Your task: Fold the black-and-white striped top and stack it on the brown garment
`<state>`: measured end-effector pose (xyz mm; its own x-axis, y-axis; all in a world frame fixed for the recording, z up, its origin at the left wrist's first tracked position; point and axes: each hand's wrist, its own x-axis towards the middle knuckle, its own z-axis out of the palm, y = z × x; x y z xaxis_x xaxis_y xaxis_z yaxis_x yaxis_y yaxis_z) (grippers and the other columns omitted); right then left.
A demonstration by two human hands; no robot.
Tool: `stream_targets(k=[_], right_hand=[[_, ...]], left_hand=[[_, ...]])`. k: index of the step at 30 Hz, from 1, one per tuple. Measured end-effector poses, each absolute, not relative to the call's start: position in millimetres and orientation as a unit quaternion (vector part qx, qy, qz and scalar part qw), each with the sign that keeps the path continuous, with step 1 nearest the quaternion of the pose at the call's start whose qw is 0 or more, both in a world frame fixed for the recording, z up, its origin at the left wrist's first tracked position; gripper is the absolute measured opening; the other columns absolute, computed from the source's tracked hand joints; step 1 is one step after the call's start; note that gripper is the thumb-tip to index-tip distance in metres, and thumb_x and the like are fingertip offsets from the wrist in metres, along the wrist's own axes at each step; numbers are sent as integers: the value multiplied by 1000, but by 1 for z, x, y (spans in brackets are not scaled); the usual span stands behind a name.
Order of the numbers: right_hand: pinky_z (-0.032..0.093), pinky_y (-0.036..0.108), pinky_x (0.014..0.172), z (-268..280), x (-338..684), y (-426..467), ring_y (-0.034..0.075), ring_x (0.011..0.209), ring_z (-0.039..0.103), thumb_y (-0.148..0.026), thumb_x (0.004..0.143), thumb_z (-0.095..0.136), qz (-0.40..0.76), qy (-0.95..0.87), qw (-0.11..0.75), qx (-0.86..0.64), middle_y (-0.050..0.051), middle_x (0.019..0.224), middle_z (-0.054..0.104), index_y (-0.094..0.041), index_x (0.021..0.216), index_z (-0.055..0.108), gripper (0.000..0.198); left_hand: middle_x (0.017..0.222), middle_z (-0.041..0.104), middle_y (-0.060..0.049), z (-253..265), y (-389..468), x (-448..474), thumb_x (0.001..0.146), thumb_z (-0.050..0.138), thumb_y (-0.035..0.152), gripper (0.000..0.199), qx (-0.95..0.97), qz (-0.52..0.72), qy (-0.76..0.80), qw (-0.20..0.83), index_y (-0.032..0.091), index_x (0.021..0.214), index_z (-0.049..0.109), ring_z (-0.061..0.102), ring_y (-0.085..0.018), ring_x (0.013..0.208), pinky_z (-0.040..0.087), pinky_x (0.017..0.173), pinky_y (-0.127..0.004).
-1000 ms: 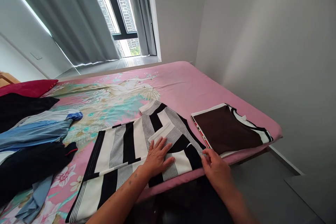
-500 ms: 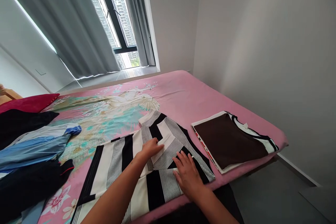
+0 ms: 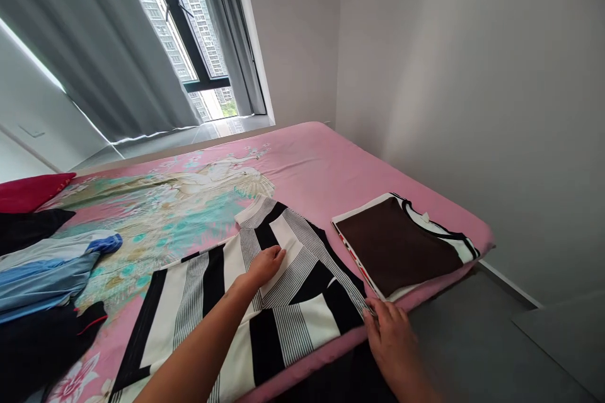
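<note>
A black, cream and finely striped shirt (image 3: 215, 289) with a high collar lies spread on the bed, part of it folded over. My left hand (image 3: 265, 266) rests on the middle of the shirt, fingers curled together against the cloth. At the shirt's right corner, by the bed's edge, my right hand (image 3: 391, 332) has its fingers and thumb closed on the fabric. Just beyond that hand lies a folded stack with a dark brown top (image 3: 397, 245), white and black trimmed at the neck.
Pink patterned bedding (image 3: 321, 164) covers the bed. Several garments, including a blue one (image 3: 51, 283) and a black one (image 3: 42, 346), are heaped at the left near a red cushion (image 3: 33, 192). Grey floor (image 3: 472, 334) borders the bed at right. A curtained window (image 3: 184, 19) stands behind.
My right hand has moved right, from lying flat on the shirt to its corner at the bed edge. My left hand stays on the shirt. The view has shifted slightly right.
</note>
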<state>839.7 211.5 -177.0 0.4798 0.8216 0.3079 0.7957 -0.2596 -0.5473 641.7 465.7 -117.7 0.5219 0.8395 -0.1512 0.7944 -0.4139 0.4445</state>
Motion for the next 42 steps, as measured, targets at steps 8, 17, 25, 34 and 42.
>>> stream_targets(k=[8,17,25,34,42], right_hand=[[41,29,61,-171,851,206,17,65,58,-54,89,34,226,-418,331,-815,-3,69,61,-26,80,54,36],[44,32,69,-157,848,208,19,80,59,-49,90,37,163,-452,355,-802,0,88,63,-26,88,55,29],[28,41,108,-109,791,288,19,127,38,-36,94,33,49,-707,347,-614,5,129,52,-22,120,52,36],[9,51,112,-197,761,318,23,136,23,-51,91,29,-26,-753,118,-647,3,147,31,-25,140,34,55],[11,50,112,-205,763,315,22,137,22,-52,91,22,-52,-758,114,-640,3,146,32,-24,139,36,57]], left_hand=[[74,60,1,-105,455,639,95,27,44,33,864,125,471,123,25,89,54,57,-17,72,35,65,-26],[113,59,-9,-123,433,624,89,45,33,35,847,191,482,113,17,119,53,56,-19,104,44,91,-33],[146,35,-6,-131,329,568,91,42,34,49,909,117,398,40,25,138,36,27,-26,136,21,111,-53],[152,20,-8,-155,304,490,82,40,65,75,840,47,537,69,27,145,23,15,-31,139,4,109,-61],[143,40,-12,-145,311,346,86,46,41,51,623,35,781,-27,18,132,48,30,-30,134,19,108,-54]])
